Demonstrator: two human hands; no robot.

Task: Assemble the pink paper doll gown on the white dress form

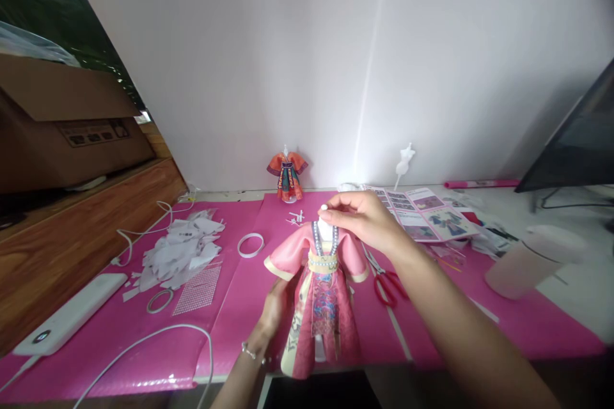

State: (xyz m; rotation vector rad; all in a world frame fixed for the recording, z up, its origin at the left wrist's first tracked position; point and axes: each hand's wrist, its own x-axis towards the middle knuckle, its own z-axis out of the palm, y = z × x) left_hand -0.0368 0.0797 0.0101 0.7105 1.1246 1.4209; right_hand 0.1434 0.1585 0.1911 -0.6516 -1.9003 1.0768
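A small white mannequin wears a pink doll dress [322, 297] with a cream waistband and a bead necklace. It stands upright at the front of the pink mat [240, 313]. My left hand [274, 312] grips the dress from behind at the skirt's left side, fingers wrapped on the fabric. My right hand [364, 217] reaches in from the right and pinches at the mannequin's neck, by the top of the necklace; whether it holds the necklace or the neck is unclear.
Red-handled scissors [386, 281] lie right of the dress. A finished orange doll dress [287, 176] and a bare white mannequin [405, 163] stand by the wall. Paper scraps [180, 252], tape rings [250, 245], a power bank [71, 319], a leaflet [426, 211] and a cup [527, 265] surround.
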